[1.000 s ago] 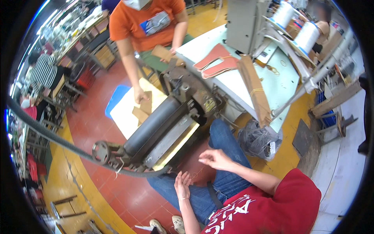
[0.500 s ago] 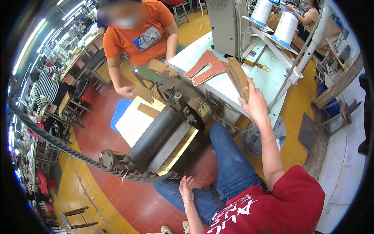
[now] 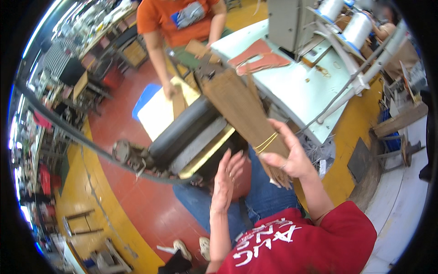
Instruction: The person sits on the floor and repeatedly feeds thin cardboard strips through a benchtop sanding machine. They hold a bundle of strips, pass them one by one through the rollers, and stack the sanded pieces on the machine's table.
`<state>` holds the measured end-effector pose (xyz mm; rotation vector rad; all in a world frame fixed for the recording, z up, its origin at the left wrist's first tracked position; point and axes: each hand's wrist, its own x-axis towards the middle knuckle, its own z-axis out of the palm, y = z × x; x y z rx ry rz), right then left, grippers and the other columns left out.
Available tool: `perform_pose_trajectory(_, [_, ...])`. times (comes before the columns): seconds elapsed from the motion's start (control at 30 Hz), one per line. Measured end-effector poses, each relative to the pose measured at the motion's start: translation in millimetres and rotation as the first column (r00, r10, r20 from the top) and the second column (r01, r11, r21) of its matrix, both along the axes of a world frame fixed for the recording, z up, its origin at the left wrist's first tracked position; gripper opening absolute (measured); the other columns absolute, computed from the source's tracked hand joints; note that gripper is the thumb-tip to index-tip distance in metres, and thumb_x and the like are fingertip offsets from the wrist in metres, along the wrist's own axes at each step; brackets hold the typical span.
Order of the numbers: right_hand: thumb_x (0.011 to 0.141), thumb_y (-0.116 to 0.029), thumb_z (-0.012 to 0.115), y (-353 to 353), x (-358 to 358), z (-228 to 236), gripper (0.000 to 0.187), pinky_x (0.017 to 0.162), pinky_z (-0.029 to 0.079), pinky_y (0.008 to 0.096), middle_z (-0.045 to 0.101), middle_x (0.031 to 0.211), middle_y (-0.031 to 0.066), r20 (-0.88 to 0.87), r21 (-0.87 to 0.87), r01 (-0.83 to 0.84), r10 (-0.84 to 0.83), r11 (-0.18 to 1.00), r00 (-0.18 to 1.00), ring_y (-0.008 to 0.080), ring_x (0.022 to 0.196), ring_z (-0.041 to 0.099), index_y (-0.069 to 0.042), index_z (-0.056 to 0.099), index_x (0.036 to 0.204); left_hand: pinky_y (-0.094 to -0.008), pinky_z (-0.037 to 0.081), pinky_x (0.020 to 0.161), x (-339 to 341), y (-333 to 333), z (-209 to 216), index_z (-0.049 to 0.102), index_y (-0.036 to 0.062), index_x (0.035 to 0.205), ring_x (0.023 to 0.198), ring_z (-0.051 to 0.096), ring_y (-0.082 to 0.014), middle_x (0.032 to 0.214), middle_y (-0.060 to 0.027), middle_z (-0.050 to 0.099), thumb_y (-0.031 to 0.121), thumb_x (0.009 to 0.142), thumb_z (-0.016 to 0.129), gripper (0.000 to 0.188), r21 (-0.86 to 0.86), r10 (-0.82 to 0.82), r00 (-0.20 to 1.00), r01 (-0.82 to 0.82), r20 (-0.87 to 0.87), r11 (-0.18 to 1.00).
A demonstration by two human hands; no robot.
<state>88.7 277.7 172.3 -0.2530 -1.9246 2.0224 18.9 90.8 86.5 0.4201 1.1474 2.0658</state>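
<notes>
My right hand [image 3: 292, 153] grips the lower end of a stack of brown leather-like strips [image 3: 239, 105], bound with a yellow rubber band [image 3: 266, 142]. The stack slants over the right end of a machine with a dark roller [image 3: 185, 125] in front of me. My left hand [image 3: 226, 176] is raised above my lap, fingers stretched out and holding nothing, a little left of the stack. Beyond the roller, a co-worker's hand [image 3: 170, 91] holds a brown piece [image 3: 179, 102] over a pale yellow sheet [image 3: 153, 116].
Reddish-brown cut pieces [image 3: 260, 57] lie on a pale green table [image 3: 292, 93] at the right, with loose rubber bands [image 3: 323, 71] nearby. White thread cones [image 3: 357, 28] stand at its back. A grey ribbed hose [image 3: 84, 141] crosses on the left. A plastic bag [image 3: 321, 160] sits below the table.
My right hand has brought the banded stack from the table toward me, over the machine. My left hand has risen from my lap. The co-worker's hand has moved down toward the sheet.
</notes>
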Motion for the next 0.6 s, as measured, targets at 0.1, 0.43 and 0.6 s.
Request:
perform_pose_trajectory(0.1, [0.075, -0.023, 0.075, -34.4, 1.2, -12.9, 0.075, 0.096, 0.04, 0.0333, 0.05, 0.127, 0.016, 0.175, 0.356, -0.249, 0.197, 0.901, 0.965, 0.0233, 0.115, 0.051, 0.0, 0.035, 0.134, -0.0402, 0.035, 0.102, -6.4, 10.4, 12.5, 0.025, 0.002, 0.139, 0.12, 0.045, -0.0273, 0.128, -0.0182, 0.045, 0.056, 0.076, 0.065, 0.092, 0.134, 0.171, 0.978, -0.186, 0.117, 0.973])
perform_pose_trajectory(0.43, [0.083, -0.01, 0.061, -59.3, -3.3, -35.6, 0.027, 0.077, 0.05, 0.0345, 0.061, 0.102, 0.0127, 0.052, 0.595, -0.299, 0.336, 0.746, 0.941, 0.0264, 0.089, 0.062, -0.001, 0.061, 0.108, -0.045, 0.027, 0.11, 4.6, -29.5, -7.5, 0.036, -0.0016, 0.135, 0.131, 0.035, -0.0337, 0.138, -0.0218, 0.039, 0.035, 0.072, 0.058, 0.076, 0.404, 0.027, 0.769, -0.365, 0.639, 0.839])
perform_pose_trajectory(0.6, [0.075, -0.011, 0.061, -68.4, -3.0, -39.7, 0.023, 0.069, 0.047, 0.0317, 0.06, 0.096, 0.0077, -0.05, 0.893, -0.101, 0.321, 0.438, 0.946, 0.0207, 0.083, 0.059, -0.005, 0.064, 0.097, -0.0415, 0.024, 0.112, 7.6, -20.2, -4.6, 0.033, -0.0046, 0.136, 0.131, 0.033, -0.0345, 0.141, -0.0253, 0.032, 0.037, 0.071, 0.057, 0.081, 0.425, -0.03, 0.81, -0.276, 0.586, 0.862])
